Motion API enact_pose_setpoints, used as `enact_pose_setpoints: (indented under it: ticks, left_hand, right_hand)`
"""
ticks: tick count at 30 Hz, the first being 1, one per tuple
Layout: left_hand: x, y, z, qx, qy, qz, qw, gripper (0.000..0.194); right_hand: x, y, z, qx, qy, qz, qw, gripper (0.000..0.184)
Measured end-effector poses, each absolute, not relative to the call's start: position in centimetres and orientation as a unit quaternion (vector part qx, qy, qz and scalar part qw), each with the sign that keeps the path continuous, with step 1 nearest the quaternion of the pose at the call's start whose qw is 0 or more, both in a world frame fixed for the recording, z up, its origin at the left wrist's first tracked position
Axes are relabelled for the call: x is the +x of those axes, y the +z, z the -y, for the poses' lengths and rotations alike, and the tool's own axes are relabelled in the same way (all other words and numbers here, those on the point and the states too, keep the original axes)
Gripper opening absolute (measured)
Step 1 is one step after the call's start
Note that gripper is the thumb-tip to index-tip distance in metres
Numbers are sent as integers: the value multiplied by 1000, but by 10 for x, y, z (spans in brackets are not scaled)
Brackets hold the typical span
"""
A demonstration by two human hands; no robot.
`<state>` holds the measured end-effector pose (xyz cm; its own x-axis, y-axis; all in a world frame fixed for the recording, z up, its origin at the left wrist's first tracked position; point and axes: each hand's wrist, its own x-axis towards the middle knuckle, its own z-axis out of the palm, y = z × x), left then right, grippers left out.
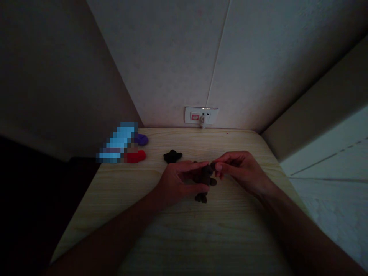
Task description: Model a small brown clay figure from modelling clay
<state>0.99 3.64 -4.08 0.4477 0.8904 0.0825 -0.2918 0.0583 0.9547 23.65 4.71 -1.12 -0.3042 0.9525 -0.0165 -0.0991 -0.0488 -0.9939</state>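
A small brown clay figure (206, 180) with a rounded head and stubby limbs is over the wooden tabletop. My left hand (178, 180) is closed round it from the left, thumb and fingers on either side of the body. At the upper right of the figure's head, my right hand (240, 168) pinches a small brown clay piece (213, 165). Whether that piece is joined to the head I cannot tell. Beyond my left hand lies a dark lump of clay (172, 156). Part of the figure is hidden behind my left fingers.
At the table's far left are a red clay lump (136, 156), a purple clay lump (142, 139) and a pixelated, bright bluish thing (119, 142). A wall socket (201, 115) with a plug sits just above the table's (230, 226) back edge. White bedding-like fabric (330, 203) is at right.
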Motion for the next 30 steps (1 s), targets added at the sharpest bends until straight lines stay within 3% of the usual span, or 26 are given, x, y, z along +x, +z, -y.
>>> enact_pose_setpoints:
  ticks: [10,13,20,30]
  left_hand:
    - [10,-38,-40,439,410,-257,757,67]
    - [8,-36,-42,413,392,-261,780,67]
    - [5,-33,-44,401,378,-260,793,61]
    - [6,-31,-44,397,361,-222,814,54]
  right_hand:
    - [237,-13,-48,-412,563,547,463,19]
    - [238,-11,-47,-401,545,579,454,13]
    - [241,-8,-46,-370,538,615,443,22]
    - [244,-9,-46,-379,517,633,433,18]
